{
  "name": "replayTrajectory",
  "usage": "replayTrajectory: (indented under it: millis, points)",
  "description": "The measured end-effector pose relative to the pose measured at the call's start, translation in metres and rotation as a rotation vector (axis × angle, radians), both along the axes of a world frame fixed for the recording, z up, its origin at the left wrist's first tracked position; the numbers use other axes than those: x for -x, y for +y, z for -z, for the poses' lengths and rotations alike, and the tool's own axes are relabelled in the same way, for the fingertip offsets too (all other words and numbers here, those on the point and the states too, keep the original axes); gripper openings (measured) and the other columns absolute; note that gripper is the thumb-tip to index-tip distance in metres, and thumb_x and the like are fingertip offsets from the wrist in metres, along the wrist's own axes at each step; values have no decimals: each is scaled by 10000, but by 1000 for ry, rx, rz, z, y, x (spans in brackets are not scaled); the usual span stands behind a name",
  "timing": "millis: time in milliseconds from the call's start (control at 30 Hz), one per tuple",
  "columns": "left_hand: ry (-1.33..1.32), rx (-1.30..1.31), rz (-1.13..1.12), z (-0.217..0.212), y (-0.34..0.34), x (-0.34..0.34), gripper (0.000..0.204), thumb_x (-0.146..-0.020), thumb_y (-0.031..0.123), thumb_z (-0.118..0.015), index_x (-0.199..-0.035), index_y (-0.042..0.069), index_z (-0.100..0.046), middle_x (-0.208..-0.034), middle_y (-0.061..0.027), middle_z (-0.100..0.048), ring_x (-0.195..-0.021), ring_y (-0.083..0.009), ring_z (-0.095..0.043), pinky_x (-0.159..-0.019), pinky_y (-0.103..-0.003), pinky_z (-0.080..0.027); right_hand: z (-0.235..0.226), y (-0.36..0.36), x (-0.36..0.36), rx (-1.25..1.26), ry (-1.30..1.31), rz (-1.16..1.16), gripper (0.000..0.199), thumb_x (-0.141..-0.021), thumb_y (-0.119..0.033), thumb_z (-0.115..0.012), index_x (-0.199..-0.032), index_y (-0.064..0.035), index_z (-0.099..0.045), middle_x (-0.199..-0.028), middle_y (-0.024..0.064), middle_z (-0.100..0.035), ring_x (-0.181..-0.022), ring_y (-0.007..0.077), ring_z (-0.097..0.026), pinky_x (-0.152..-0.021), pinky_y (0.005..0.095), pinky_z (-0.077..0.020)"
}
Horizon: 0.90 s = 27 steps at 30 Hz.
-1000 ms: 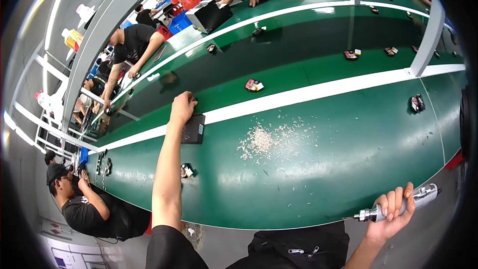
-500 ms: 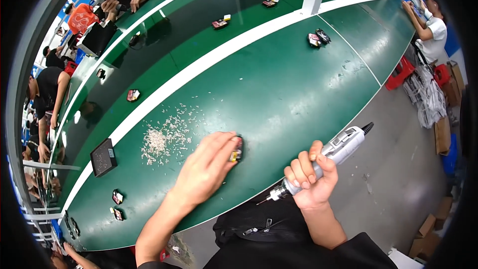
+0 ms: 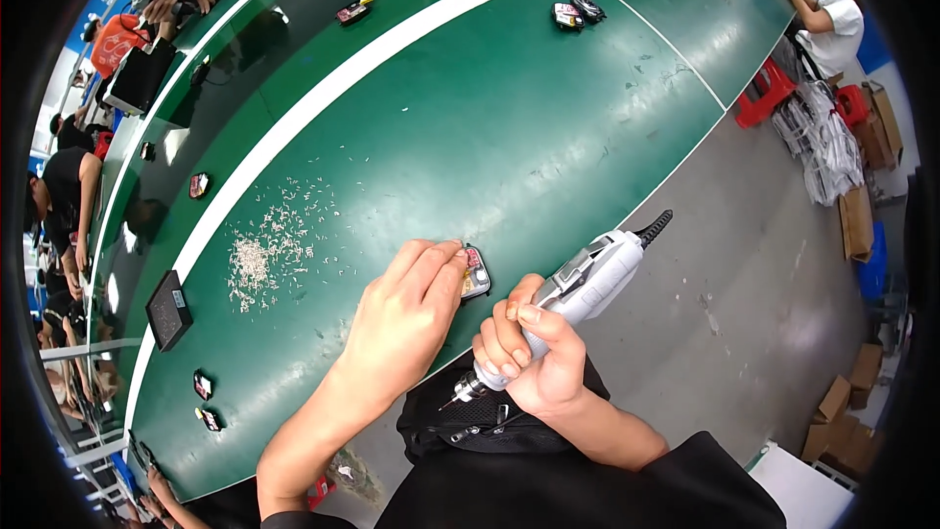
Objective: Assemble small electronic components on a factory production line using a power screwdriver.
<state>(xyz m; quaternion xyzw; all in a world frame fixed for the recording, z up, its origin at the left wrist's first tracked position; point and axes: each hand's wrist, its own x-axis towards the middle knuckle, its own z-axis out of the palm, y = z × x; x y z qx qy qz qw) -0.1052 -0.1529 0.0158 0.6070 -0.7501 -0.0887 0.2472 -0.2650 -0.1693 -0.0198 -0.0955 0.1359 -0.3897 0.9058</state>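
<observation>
My left hand (image 3: 403, 309) reaches over the green tabletop, its fingers bent together at the left side of a small flat device (image 3: 477, 272) with a dark edge and a red, silver and yellow face. Part of the device is hidden under the fingertips. Just right of it, my right hand (image 3: 529, 353) is wrapped around a silver-grey electric screwdriver (image 3: 591, 279). Its thin bit points down and left, over my lap beyond the table edge, apart from the device. A pile of small pale screw-like pieces (image 3: 251, 263) lies left of my left hand, with loose ones scattered around.
A dark shallow tray (image 3: 169, 311) stands by the white strip. Two similar devices (image 3: 203, 384) lie near left, two more (image 3: 578, 12) far right. Past the strip, a dark green belt (image 3: 284, 78) carries several others. People sit across and at far right; cartons (image 3: 854, 387) stand on the floor.
My view has shifted, moving the tabletop left and up. My right hand has brought the screwdriver closer to my left hand. More of the device's face now shows beside my left fingers.
</observation>
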Motion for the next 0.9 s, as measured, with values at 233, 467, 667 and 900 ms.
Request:
replayTrajectory:
  millis: [233,467,667,900]
  points:
    - [-144,62,24,3,1,12,315,-672,-15,-681,-970,-80,-602,-984,-165,-630,-845,-294,-606,-680,-351,-540,0,3,-3,39,158,61,87,-903,-124,-512,-912,-56,-460,-588,55,-431,-521,165,-464,-541,318,-410]
    - [-221,183,150,7,1,10,342,-609,5,-636,-925,-125,-617,-980,-230,-625,-838,-249,-611,-654,-302,-556,0,1,-3,34,220,53,97,-904,-122,-514,-933,-39,-472,-606,63,-444,-532,175,-475,-528,313,-430]
    - [-149,129,119,9,-1,12,349,-612,4,-640,-940,-110,-615,-993,-208,-624,-854,-270,-620,-627,-315,-555,0,-1,1,3,221,31,88,-907,-122,-512,-919,-46,-471,-593,55,-439,-510,172,-469,-507,303,-423]
    - [-193,123,34,13,6,23,358,-639,-20,-649,-980,-119,-605,-1046,-227,-614,-900,-307,-622,-606,-335,-562,-2,-14,7,63,188,10,60,-900,-98,-485,-909,-43,-464,-549,49,-413,-450,166,-440,-481,308,-409]
